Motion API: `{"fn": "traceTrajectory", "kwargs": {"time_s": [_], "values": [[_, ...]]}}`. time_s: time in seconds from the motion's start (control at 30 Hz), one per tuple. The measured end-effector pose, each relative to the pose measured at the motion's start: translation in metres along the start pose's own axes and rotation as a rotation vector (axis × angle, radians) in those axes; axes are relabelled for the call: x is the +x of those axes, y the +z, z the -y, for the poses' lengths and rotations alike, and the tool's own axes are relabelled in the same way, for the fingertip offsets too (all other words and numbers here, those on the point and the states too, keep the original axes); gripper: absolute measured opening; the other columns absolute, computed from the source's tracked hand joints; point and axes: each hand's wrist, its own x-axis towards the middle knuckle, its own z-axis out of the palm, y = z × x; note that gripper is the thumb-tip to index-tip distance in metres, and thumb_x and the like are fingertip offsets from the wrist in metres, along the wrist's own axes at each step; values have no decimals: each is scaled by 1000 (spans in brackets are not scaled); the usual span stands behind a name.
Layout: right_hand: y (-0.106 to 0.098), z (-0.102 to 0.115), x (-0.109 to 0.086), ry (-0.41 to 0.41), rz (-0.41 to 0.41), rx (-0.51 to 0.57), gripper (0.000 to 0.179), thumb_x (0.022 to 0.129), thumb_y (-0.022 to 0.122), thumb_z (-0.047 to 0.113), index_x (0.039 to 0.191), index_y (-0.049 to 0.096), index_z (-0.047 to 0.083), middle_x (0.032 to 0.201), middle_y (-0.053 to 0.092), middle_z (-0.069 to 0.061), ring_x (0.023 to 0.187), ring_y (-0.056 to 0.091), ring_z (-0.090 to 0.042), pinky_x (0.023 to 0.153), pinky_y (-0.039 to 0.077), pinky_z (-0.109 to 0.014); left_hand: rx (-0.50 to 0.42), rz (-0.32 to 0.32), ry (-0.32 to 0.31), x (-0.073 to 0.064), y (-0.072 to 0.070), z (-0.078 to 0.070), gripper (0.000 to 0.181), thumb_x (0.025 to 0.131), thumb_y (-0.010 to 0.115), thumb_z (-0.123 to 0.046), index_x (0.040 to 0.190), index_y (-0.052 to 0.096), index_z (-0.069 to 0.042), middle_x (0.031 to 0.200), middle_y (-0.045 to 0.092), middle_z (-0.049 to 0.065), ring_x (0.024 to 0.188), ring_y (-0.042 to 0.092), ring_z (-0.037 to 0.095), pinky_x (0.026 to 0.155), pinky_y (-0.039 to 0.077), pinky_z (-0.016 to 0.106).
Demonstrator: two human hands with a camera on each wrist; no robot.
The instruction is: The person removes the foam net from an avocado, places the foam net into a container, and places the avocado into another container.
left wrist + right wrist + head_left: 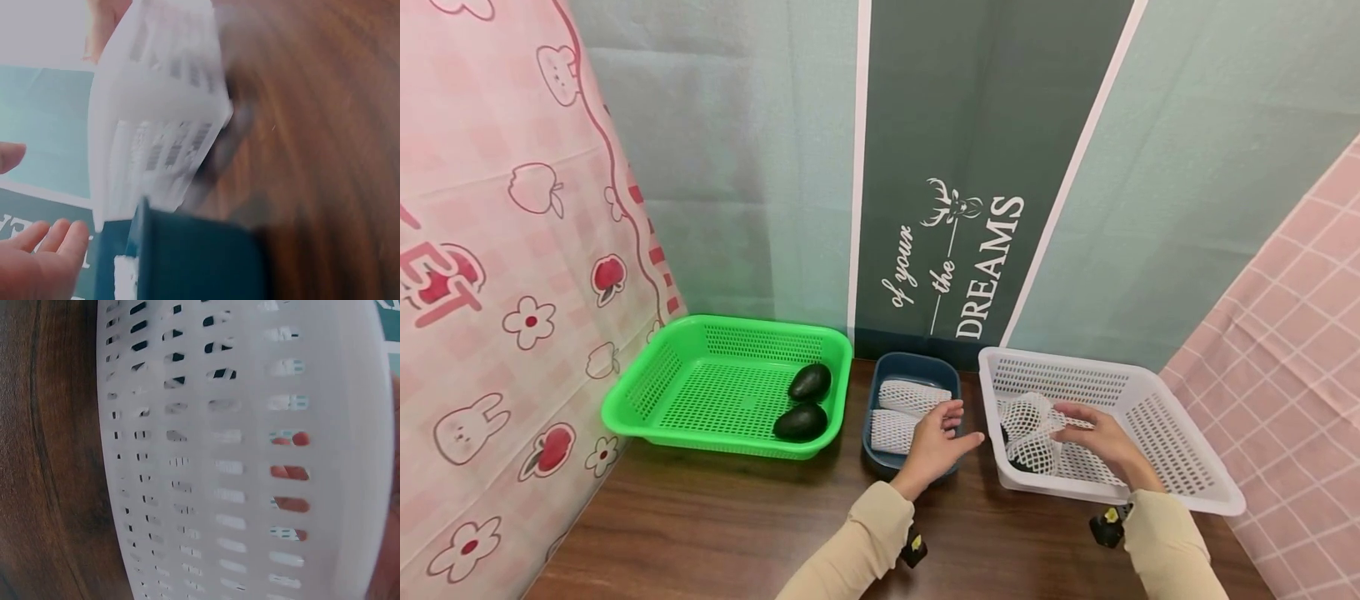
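Note:
My left hand (934, 446) is over the right side of a small dark blue box (917, 360), fingers and thumb apart, with nothing in it. Two white foam net sleeves (895, 432) lie side by side in that box. Inside the white basket (1213, 493), my right hand (1105, 442) reaches leftward, its fingertips right at two dark avocados in white foam nets (1036, 452). The basket's slotted wall (250, 450) hides most of the right hand in the right wrist view. In the left wrist view, the left fingers (74, 245) show beside the blue box.
A green basket (625, 412) stands at the left, with two bare dark avocados (801, 422) in its right end. All three containers stand on a brown wooden table (715, 517). Cloth curtains (760, 167) hang behind and at both sides.

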Motion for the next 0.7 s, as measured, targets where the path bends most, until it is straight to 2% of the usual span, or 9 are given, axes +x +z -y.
{"fn": "traceTrajectory", "kwargs": {"time_s": [0.2,0.33,0.5,0.57,0.7], "values": [[0,-8,2,30,39,-3,64,86,73,14,138,43,-9,138,38,-36,122,42,-45,90,45,-54,-77,-6,-21,-10,19,11,66,82,78,-17,139,47,-2,133,52,10,123,50,31,100,42,38],[0,-14,5,58,56,10,64,88,72,15,139,42,-8,139,36,-37,122,43,-46,91,44,-58,-92,-22,-41,-17,30,14,74,82,79,-19,143,42,-4,137,48,10,127,47,29,102,40,37],[3,-17,7,78,57,22,63,90,70,18,140,41,-6,142,32,-38,127,36,-50,93,42,-60,-78,-42,-31,-24,44,15,85,79,82,-21,148,34,-5,143,41,13,132,41,32,103,39,39],[6,-17,7,94,67,29,64,90,70,19,141,40,-5,144,29,-38,129,32,-51,94,41,-61,-63,-41,-50,-26,50,17,89,78,83,-25,150,32,-7,146,37,12,131,41,34,102,40,41],[9,-14,6,131,88,17,66,89,71,20,143,41,-2,146,25,-38,131,28,-53,94,39,-63,23,-30,-106,-29,61,20,99,74,85,-35,152,28,-14,151,32,7,134,37,30,104,37,46]]}}
